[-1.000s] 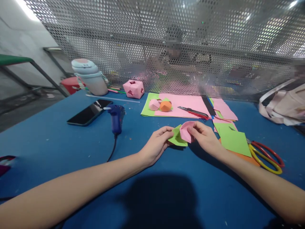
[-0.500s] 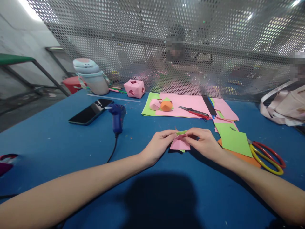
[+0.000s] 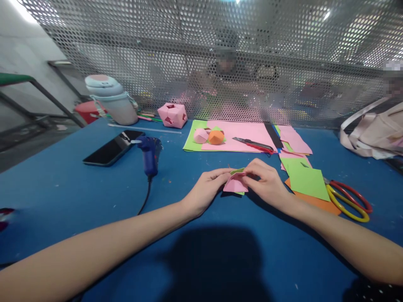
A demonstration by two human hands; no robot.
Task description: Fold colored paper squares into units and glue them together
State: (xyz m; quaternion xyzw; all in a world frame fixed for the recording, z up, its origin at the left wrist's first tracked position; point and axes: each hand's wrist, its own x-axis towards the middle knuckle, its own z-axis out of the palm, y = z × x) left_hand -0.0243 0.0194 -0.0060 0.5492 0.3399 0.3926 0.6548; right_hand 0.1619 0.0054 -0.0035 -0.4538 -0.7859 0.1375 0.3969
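Note:
A small folded piece of pink and green paper (image 3: 236,183) is pinched between my two hands just above the blue table. My left hand (image 3: 208,186) grips its left side, thumb in front and fingers behind. On the other side, my right hand (image 3: 266,182) closes its fingertips on the upper right edge; some fingers are hidden. Green shows at the top and bottom of the pink. Farther back, a pink paper ball (image 3: 200,135) and an orange one (image 3: 216,137), both with green at them, rest on pink and green sheets (image 3: 245,132).
A blue glue gun (image 3: 149,155) stands left of my hands, its cord trailing forward, beside a phone (image 3: 113,147). A cutter knife (image 3: 253,144) lies on the sheets. Scissors (image 3: 349,201) and green squares (image 3: 308,183) are at right. A pink paper cube (image 3: 172,115) and tumbler (image 3: 113,102) stand behind.
The view has shifted slightly, so table items appear a little farther left. My right hand's fingers have risen slightly at the paper's upper edge; both hands still hold it.

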